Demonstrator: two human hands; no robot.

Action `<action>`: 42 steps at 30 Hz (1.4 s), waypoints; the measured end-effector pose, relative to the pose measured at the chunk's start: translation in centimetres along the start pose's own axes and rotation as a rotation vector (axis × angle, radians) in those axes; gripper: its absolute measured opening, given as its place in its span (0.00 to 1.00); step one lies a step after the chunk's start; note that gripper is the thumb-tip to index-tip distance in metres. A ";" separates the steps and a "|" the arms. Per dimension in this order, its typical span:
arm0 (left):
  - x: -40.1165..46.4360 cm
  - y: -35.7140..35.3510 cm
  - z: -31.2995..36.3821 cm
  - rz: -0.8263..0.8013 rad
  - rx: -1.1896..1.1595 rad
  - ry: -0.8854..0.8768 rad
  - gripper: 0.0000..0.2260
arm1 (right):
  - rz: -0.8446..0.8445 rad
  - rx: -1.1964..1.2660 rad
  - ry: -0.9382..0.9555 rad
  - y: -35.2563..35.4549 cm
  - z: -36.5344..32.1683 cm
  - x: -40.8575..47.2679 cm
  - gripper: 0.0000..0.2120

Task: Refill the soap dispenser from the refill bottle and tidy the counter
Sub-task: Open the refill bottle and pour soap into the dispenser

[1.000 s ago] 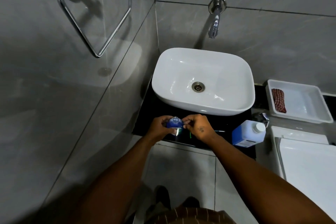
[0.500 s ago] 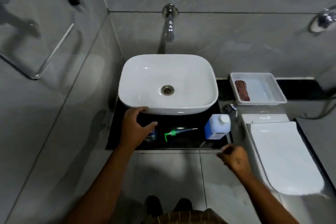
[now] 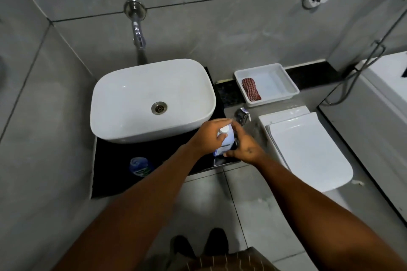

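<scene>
Near the frame's centre, both hands grip the boxy white refill bottle [image 3: 225,141] over the glossy black counter [image 3: 114,160]: left hand [image 3: 209,136] fingers clamped at its round cap, right hand [image 3: 244,147] clasping its side. Lower left, the blue soap dispenser [image 3: 139,166] stands. Beyond, a smooth rounded white basin [image 3: 123,103].

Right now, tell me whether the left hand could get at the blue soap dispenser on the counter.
Probably yes: the soap dispenser stands uncovered beside the left forearm, but the left hand first must release the refill bottle.
</scene>
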State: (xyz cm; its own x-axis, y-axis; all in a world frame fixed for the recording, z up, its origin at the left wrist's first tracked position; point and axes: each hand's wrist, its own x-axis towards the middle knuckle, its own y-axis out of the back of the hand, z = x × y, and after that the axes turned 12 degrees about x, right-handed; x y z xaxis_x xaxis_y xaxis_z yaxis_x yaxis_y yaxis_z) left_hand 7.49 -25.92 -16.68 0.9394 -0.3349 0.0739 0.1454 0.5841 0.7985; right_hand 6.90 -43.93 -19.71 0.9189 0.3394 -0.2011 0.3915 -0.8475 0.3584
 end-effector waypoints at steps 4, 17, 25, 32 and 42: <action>0.3 0.3 -0.4 -0.022 0.024 -0.006 0.20 | -0.014 -0.059 0.029 0.4 -0.9 1.7 0.40; -0.4 0.5 -0.2 0.171 0.071 0.131 0.23 | -0.003 -0.111 -0.032 0.1 -0.3 3.0 0.35; 0.8 2.4 -0.1 -0.056 0.157 0.093 0.23 | -0.011 -0.099 -0.026 0.2 0.0 3.2 0.39; 1.1 2.7 -0.6 -0.124 0.199 0.040 0.27 | -0.003 -0.102 -0.022 0.2 0.3 3.3 0.42; -0.6 1.6 -0.9 0.318 -0.100 0.346 0.17 | 0.071 0.019 -0.012 0.8 0.7 2.4 0.36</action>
State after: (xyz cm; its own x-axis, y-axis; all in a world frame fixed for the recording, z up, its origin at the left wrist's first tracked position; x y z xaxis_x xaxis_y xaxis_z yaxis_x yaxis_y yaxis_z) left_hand 7.38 -24.12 -16.02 0.9879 0.1274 0.0882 -0.1522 0.6919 0.7058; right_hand 9.36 -44.05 -20.56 0.9435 0.2733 -0.1872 0.3244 -0.8769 0.3546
